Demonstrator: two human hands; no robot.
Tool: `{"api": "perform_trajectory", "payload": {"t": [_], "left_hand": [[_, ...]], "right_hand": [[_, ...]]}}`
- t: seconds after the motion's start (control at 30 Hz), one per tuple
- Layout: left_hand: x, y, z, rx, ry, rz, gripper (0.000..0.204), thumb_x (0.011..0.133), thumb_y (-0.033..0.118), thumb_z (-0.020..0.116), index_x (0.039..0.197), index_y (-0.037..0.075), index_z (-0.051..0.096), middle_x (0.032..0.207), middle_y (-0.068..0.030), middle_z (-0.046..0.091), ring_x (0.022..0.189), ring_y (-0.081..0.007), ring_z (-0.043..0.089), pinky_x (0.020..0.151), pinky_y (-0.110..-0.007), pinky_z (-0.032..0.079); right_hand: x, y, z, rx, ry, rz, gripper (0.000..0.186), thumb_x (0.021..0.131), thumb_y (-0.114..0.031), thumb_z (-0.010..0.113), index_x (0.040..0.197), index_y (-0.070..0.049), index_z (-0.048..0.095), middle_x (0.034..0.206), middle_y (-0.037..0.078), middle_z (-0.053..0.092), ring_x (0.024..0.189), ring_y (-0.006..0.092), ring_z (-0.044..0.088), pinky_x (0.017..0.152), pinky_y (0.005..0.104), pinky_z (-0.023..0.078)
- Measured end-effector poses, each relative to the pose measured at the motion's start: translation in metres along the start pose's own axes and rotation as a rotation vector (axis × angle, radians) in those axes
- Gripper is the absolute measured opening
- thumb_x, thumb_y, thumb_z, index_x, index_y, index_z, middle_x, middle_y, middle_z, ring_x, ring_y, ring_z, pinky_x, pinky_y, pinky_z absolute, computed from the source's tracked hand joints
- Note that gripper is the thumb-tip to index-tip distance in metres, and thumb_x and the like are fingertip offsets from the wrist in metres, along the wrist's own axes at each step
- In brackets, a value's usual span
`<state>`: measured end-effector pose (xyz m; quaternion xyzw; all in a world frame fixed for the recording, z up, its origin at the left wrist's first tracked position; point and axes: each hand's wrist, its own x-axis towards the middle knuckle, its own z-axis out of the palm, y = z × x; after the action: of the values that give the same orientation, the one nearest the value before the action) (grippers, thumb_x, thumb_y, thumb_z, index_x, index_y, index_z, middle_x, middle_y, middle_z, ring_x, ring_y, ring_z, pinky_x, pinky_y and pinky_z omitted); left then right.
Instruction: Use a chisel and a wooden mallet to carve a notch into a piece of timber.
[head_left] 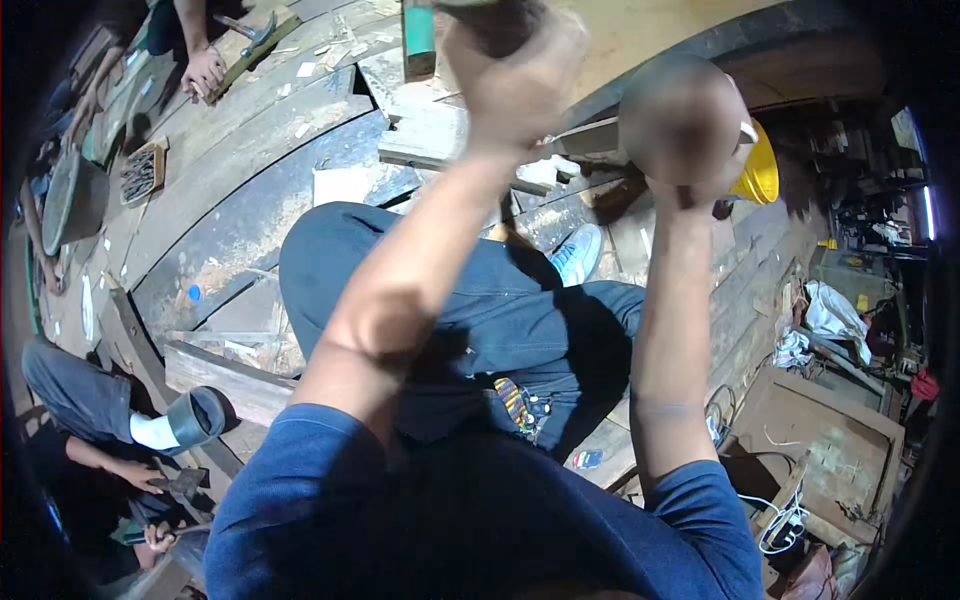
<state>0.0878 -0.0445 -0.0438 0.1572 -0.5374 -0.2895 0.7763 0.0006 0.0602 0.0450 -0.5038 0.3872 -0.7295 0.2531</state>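
Note:
My left hand [520,80] is raised at the upper middle, smeared by motion. Its fingers are closed around something dark [495,20] that runs out of the top edge, so I cannot make out its kind. My right hand [705,190] is up on the right, mostly covered by a blurred round brown patch [680,120]. A few fingers show at the patch's right edge, beside a yellow bucket [762,165]; what they hold is hidden. Beneath my hands lie pale wood offcuts [425,140] and a green-ended wood piece [420,40].
A co-worker's hand [203,72] rests on a board near a claw hammer [250,33]. Left are a box of nails [143,172] and a grey bucket [75,200]. Another person's hand [140,475] is by a hammer head [185,482]. A timber [225,380] lies beside my leg.

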Motion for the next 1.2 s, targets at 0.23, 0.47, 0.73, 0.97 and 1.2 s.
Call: {"api": "perform_trajectory", "payload": {"t": [0.23, 0.47, 0.73, 0.97, 1.2], "left_hand": [[0.038, 0.058, 0.009, -0.397, 0.044, -0.576, 0.015, 0.076, -0.005, 0.06, 0.072, 0.007, 0.052, 0.061, 0.001, 0.048, 0.048, -0.0078, 0.044, 0.046, -0.024, 0.036], [-0.008, 0.03, 0.024, -0.214, -0.033, -0.398, 0.017, 0.069, 0.005, 0.068, 0.081, 0.001, 0.057, 0.078, 0.0006, 0.059, 0.07, -0.0097, 0.055, 0.061, -0.028, 0.045], [0.063, 0.059, -0.006, -0.676, 0.166, -0.627, 0.012, 0.076, -0.005, 0.06, 0.075, 0.005, 0.054, 0.061, 0.0007, 0.049, 0.046, -0.0084, 0.045, 0.044, -0.023, 0.037], [0.028, 0.053, 0.015, -0.265, 0.047, -0.638, 0.011, 0.073, 0.001, 0.064, 0.074, 0.007, 0.054, 0.062, 0.0041, 0.05, 0.052, -0.0068, 0.047, 0.047, -0.025, 0.036], [0.014, 0.019, 0.007, -0.101, -0.029, -0.463, 0.013, 0.08, 0.0, 0.061, 0.092, 0.002, 0.057, 0.072, 0.0015, 0.055, 0.059, -0.0079, 0.053, 0.056, -0.023, 0.044]], "right_hand": [[0.003, 0.008, -0.017, 0.049, -0.013, -0.07, 0.035, 0.092, -0.021, 0.053, 0.064, -0.002, 0.046, 0.054, 0.003, 0.042, 0.044, 0.0109, 0.038, 0.041, 0.0255, 0.03], [-0.001, 0.011, 0.011, -0.128, -0.001, -0.046, 0.035, 0.094, -0.025, 0.047, 0.066, -0.004, 0.042, 0.052, 0.004, 0.037, 0.044, 0.0108, 0.031, 0.045, 0.0263, 0.029], [0.006, 0.003, -0.013, -0.128, 0.079, -0.046, 0.034, 0.094, -0.027, 0.046, 0.068, -0.006, 0.041, 0.055, 0.002, 0.034, 0.048, 0.0115, 0.03, 0.048, 0.028, 0.029], [0.005, 0.008, -0.009, -0.102, 0.05, -0.022, 0.034, 0.094, -0.027, 0.046, 0.067, -0.006, 0.04, 0.054, 0.002, 0.034, 0.047, 0.0113, 0.03, 0.048, 0.0278, 0.028], [0.002, 0.007, 0.014, -0.086, 0.053, -0.064, 0.033, 0.093, -0.025, 0.048, 0.068, -0.005, 0.04, 0.055, 0.002, 0.034, 0.049, 0.0114, 0.03, 0.048, 0.0275, 0.027]]}}
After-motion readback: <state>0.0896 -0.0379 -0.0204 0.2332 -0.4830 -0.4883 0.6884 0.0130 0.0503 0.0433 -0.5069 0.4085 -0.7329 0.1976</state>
